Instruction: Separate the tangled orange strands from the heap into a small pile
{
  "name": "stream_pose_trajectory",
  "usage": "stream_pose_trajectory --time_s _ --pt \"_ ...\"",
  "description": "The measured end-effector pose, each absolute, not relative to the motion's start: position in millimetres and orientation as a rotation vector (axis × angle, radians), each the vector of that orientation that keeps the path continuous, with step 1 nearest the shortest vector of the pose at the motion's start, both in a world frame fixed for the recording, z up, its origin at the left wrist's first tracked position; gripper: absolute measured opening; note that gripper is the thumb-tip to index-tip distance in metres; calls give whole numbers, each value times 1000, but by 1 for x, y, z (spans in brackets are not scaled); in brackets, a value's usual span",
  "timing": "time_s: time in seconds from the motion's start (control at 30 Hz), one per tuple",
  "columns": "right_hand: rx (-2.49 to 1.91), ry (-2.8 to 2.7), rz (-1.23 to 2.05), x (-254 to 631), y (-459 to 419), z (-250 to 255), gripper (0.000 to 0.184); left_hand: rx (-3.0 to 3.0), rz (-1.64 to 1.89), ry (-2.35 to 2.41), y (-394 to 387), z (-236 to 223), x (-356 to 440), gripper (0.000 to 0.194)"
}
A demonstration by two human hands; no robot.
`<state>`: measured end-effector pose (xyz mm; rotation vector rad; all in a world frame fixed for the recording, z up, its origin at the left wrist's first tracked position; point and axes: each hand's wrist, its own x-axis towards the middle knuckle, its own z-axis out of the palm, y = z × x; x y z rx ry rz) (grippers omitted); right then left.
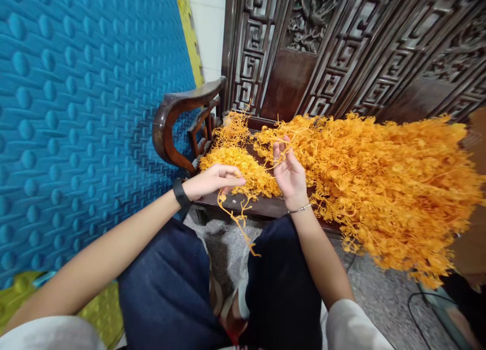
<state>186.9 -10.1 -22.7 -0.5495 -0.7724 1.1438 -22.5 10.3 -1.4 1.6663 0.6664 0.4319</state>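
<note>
My left hand [218, 180], with a black band at its wrist, is closed, thumb against the fingers. From it hangs a thin orange branched stem [240, 219], probably plastic, dangling over the bench's front edge. My right hand [290, 177] is turned palm up, a thin bracelet on its wrist. Its curled fingers and thumb pinch another orange stem [281, 160], whose far end merges with the pile behind. Below and behind the left hand lies a smaller heap of orange pieces [243, 160]. A large pile of orange branched stems [379, 172] spreads to the right.
The dark wooden bench [261, 206] has a curved armrest [167, 122] at left and a carved back [290, 86]. Blue textured foam mat [76, 137] fills the left side. Speckled floor [364, 274] shows below, with a black cable [410, 309] at lower right.
</note>
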Motion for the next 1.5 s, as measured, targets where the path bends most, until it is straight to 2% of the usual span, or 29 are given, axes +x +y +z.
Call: stream_pose_trajectory --time_s 0.17,0.4,0.47,0.63,1.07,1.23,1.37,1.5 --pt "-554 -840 1138 187 -8 -25 18 1375 543 690 11 0 -23 24" --pt "-581 -846 1131 187 -8 -26 21 1222 677 620 13 2 -24 41" --pt "-582 -843 1135 187 -8 -25 21 1205 699 611 13 2 -24 39" --pt "-556 -812 1149 186 -9 -24 22 1287 786 663 13 4 -24 20" --pt "-517 -785 1174 187 -11 -25 20 1586 883 735 16 -5 -20 17" --pt "-533 -785 1179 187 -10 -25 23 1681 1125 863 18 -4 -23 15" --pt "-508 -802 1166 187 -9 -27 16 1690 1403 882 20 -4 -25 13" --pt "-500 -808 1183 186 -10 -27 12 1586 1427 823 18 -4 -23 14"
